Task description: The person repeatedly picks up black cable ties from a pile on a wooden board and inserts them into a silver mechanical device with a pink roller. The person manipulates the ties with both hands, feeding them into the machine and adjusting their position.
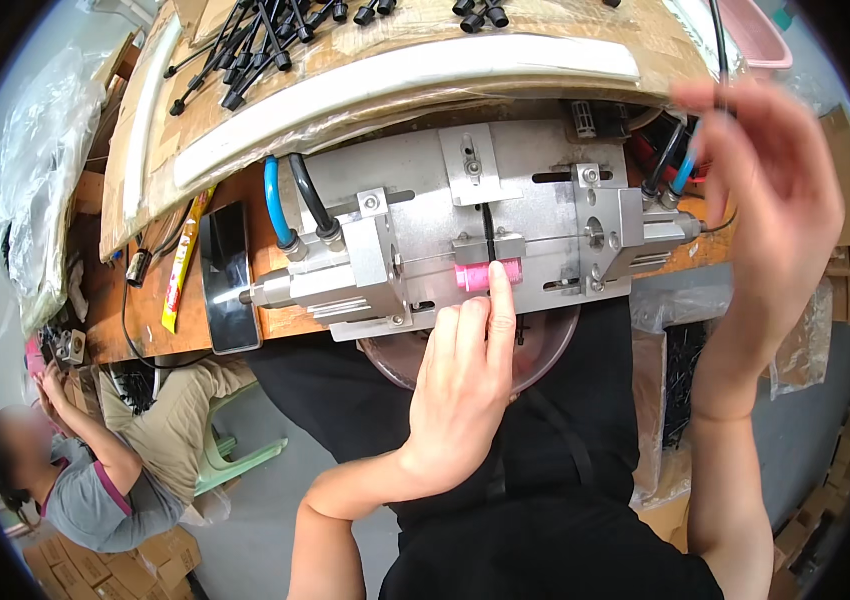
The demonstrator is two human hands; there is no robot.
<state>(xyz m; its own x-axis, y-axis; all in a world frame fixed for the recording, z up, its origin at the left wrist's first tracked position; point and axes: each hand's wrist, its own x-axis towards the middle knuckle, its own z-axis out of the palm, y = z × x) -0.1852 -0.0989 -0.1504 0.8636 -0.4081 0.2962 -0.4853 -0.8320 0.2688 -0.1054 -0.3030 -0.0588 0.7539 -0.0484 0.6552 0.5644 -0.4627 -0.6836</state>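
Observation:
My left hand [465, 390] reaches up from below, its index finger stretched out onto a small pink block [475, 275] at the front of the metal fixture [435, 170]. The fingertip rests where a thin black rod [488, 222] meets the block. The hand's other fingers are bent, and its thumb is hidden. My right hand [785, 190] is raised beyond the fixture's right end, smeared by motion. A thin dark line [718, 45] runs down to its fingers; whether the hand holds it is unclear.
Black rods with capped ends [265, 45] lie on cardboard [395, 100] behind the fixture. A phone [228, 280] and a yellow strip [185, 265] lie left. Below the fixture is a round bowl [545, 355]. Another person [105, 480] sits at far left; boxes stand right.

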